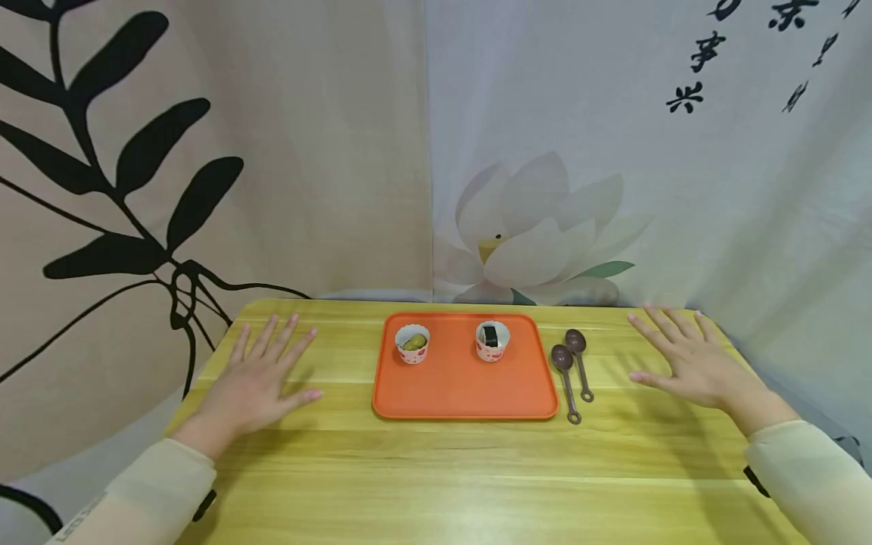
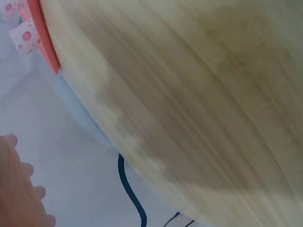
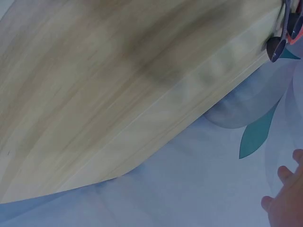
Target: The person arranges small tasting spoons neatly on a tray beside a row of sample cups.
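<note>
An orange tray (image 1: 463,390) lies on the wooden table. On its left part stands a small patterned paper cup (image 1: 412,354) with a greenish piece (image 1: 414,343) inside. The second paper cup (image 1: 492,351), to the right, contains a black-and-white piece (image 1: 490,336). Two brown spoons (image 1: 562,358) (image 1: 576,342) lie side by side just right of the tray. Left of the tray, my left hand (image 1: 255,378) is held over the table with fingers spread and nothing in it. My right hand (image 1: 698,363), also spread and holding nothing, is to the right of the spoons.
The wooden table (image 1: 450,477) has its far edge against a hanging curtain (image 1: 327,151) printed with dark leaves, a lotus flower and characters. At the lower left a black cable-like strip (image 1: 30,499) shows beside the table.
</note>
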Available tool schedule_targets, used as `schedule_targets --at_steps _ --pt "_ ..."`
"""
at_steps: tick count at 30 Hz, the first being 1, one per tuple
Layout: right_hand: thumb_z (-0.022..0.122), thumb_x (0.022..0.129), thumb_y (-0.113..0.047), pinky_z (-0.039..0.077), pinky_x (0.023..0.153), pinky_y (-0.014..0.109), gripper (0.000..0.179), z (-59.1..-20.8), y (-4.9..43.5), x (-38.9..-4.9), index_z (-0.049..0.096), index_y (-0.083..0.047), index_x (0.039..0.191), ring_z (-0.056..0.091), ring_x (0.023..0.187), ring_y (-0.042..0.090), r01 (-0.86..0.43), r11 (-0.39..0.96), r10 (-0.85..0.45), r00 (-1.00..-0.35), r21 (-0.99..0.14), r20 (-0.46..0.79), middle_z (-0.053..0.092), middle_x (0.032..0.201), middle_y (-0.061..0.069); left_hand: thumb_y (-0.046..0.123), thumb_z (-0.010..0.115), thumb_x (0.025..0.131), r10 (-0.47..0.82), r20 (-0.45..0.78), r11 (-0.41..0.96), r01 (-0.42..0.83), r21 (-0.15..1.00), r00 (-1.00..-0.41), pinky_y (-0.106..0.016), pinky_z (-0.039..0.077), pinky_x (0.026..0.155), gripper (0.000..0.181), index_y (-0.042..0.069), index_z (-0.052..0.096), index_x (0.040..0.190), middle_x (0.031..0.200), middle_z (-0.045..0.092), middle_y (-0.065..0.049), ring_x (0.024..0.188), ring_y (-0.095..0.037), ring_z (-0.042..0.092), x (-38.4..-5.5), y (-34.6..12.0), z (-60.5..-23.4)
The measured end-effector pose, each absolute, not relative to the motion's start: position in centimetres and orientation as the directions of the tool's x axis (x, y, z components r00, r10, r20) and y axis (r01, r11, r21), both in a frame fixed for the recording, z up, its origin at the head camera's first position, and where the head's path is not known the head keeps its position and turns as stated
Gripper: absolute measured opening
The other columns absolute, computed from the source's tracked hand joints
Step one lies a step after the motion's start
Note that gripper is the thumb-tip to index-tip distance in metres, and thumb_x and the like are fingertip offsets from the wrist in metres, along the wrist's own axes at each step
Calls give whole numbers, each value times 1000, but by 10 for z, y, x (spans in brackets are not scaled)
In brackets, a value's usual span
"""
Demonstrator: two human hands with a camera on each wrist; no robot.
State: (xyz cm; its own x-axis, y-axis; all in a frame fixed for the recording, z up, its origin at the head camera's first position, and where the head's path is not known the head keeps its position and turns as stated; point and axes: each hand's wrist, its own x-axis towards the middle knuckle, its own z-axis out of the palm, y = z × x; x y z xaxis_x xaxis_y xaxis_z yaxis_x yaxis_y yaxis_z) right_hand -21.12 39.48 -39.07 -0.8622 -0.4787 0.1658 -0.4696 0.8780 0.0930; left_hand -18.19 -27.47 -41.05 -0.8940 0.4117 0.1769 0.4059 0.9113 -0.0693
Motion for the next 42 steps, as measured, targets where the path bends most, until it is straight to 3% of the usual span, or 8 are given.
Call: schedule_targets --at_steps 7,19,27,34,42 --pt "63 92 -56 -7 114 68 96 -395 389 -209 10 -20 163 7 152 41 -482 874 -484 -859 56 169 3 168 12 70 48 94 388 172 921 387 -43 -905 -59 -15 115 93 26 3 163 167 -5 -11 151 -42 -3 -181 -272 -416" --pt "60 93 -58 -6 114 69 93 -398 374 -203 13 -18 163 16 148 47 -454 891 -449 -886 -16 117 10 167 16 68 47 95 357 127 932 361 12 -925 -57 -19 115 91 24 4 163 167 0 -13 151 -42 -5 -177 -257 -418" --pt "59 94 -60 -5 113 71 93 -400 367 -199 14 -16 163 15 147 51 -425 903 -420 -904 -60 75 12 166 20 71 43 95 343 115 937 348 28 -932 -59 -15 115 92 23 5 163 167 0 -13 151 -41 -6 -175 -250 -423" --pt "58 94 -61 -3 113 71 93 -406 357 -197 12 -18 163 13 147 50 -416 904 -412 -909 -94 63 11 166 18 67 48 96 320 101 941 329 81 -942 -66 -6 115 90 22 9 163 167 4 -14 151 -44 -1 -170 -240 -426" --pt "58 94 -61 -4 114 70 94 -406 344 -192 12 -18 163 10 148 49 -408 901 -404 -913 -148 57 10 166 18 68 47 95 311 94 938 321 127 -946 -64 -7 116 90 20 13 163 167 5 -13 151 -44 0 -167 -229 -432"
